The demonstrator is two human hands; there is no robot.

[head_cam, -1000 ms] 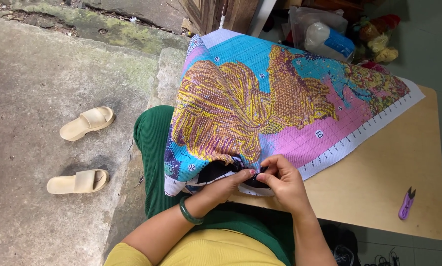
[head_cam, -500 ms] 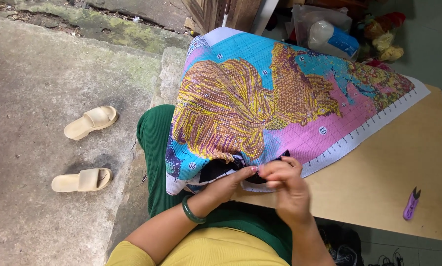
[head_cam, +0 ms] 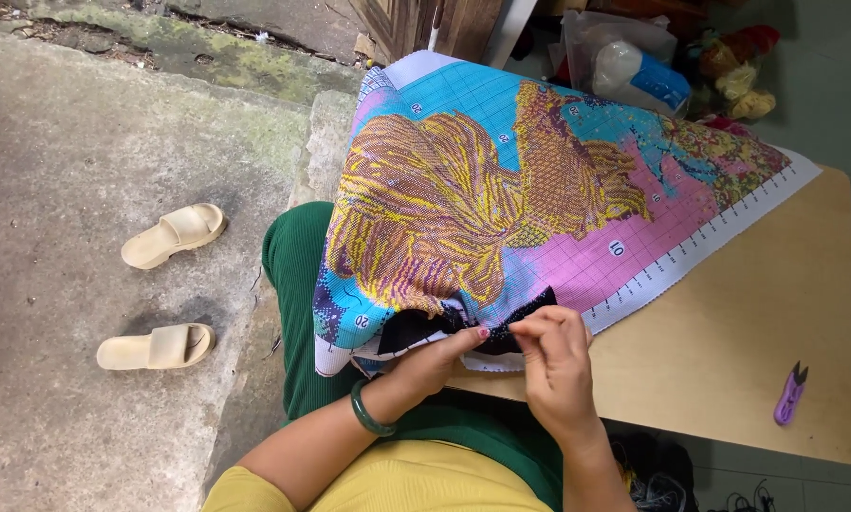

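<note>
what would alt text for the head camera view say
Both hands, left and right, pinch the near edge of a colourful cross-stitch cloth draped over a wooden table. Purple snips lie on it; two sandals sit on concrete.

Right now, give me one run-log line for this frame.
left hand: pinching cross-stitch canvas edge | right hand: fingertips pinched at black stitched patch | purple thread snips: untouched on wooden table

Beige sandals (head_cam: pixel 164 289) — purple thread snips (head_cam: pixel 789 393)
</note>
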